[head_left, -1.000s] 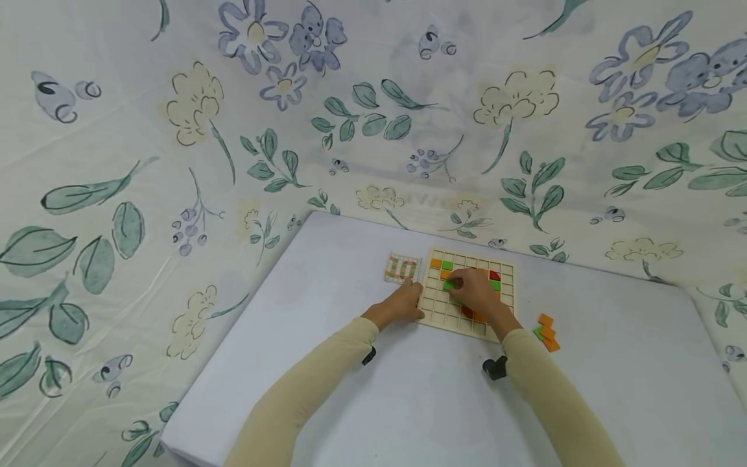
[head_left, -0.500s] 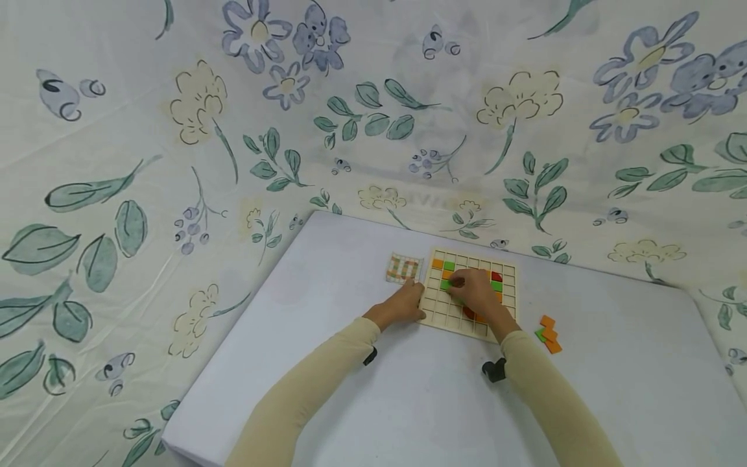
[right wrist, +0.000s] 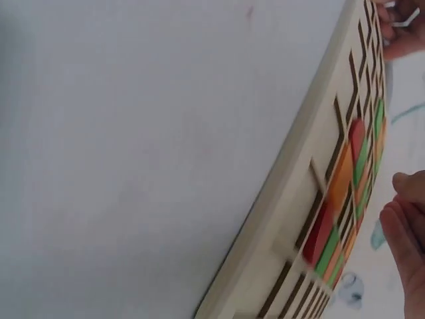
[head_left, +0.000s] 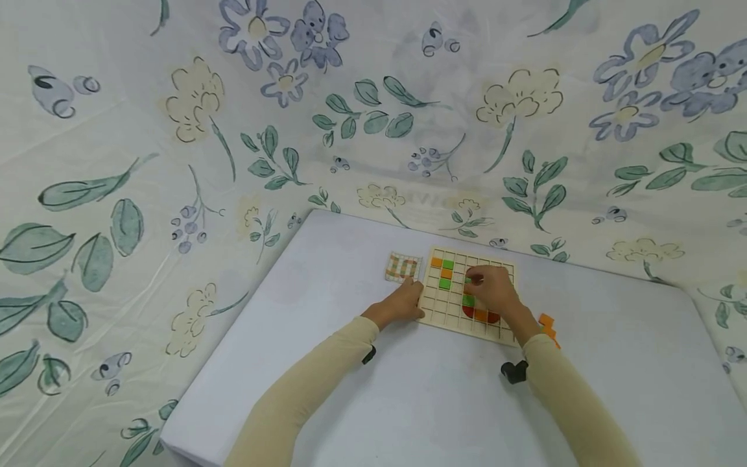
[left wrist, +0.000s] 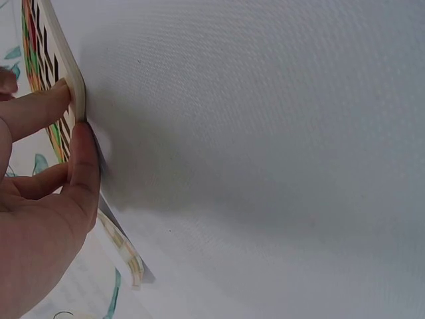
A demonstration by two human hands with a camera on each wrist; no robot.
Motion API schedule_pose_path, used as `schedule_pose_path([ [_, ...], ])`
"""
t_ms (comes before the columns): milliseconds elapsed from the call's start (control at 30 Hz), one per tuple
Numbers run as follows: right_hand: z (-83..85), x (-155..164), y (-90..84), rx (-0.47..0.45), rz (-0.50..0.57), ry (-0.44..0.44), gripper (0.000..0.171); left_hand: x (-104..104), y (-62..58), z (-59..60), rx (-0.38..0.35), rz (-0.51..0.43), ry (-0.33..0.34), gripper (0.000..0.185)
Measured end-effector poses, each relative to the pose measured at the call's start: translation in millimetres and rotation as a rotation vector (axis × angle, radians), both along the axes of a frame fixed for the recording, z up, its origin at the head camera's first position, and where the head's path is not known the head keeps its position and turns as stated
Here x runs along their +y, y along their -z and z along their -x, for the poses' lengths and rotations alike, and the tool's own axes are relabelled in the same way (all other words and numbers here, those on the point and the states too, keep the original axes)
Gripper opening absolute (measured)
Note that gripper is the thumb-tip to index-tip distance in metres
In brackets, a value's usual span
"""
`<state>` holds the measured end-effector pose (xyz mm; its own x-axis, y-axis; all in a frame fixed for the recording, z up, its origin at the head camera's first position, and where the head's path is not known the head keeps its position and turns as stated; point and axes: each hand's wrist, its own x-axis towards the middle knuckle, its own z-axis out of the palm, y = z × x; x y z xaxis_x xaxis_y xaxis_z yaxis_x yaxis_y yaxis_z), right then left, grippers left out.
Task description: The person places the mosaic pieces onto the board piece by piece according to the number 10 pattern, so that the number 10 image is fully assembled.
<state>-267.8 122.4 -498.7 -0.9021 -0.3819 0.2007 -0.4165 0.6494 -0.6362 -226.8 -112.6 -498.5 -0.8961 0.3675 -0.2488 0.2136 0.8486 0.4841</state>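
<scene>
A wooden grid board (head_left: 434, 305) lies on the white table, with orange, green and red tiles set in some cells. My left hand (head_left: 403, 301) grips the board's left edge; in the left wrist view its thumb (left wrist: 46, 108) lies on the frame near a corner and a finger presses the outer side. Over the board's right part hovers my right hand (head_left: 490, 288), thumb and finger brought together, with no tile visible between them. A green tile (head_left: 445, 283) sits in a left column under an orange tile (head_left: 446, 274). My right hand hides several cells.
Beyond my left hand is a small checked pattern card (head_left: 403, 267). Loose orange tiles (head_left: 546, 320) lie right of the board, partly behind my right forearm. A floral cloth (head_left: 373, 162) hangs behind the table.
My right hand has let go of the green tile, leaving it in its cell, and has moved right across the board. The left hand stays at the board's edge.
</scene>
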Motion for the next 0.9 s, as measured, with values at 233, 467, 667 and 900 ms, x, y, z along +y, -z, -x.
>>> schedule_pose_path([
  [233, -4.5, 54, -4.0, -0.020, -0.064, 0.096, 0.021, 0, -1.8, 1.4, -0.007, -0.005, -0.006, 0.038],
  [467, -14.1, 104, -9.7, -0.138, -0.178, 0.192, 0.026, 3, -4.6, 0.5, -0.013, -0.010, -0.008, 0.040],
  [667, -24.3, 134, -5.5, -0.233, -0.233, 0.195, 0.029, 3, -3.5, 1.7, -0.012, -0.012, 0.003, 0.039],
  [900, -30.1, 146, 3.0, -0.264, -0.217, 0.166, 0.032, 4, -2.7, 4.4, -0.028, 0.004, -0.002, 0.039],
])
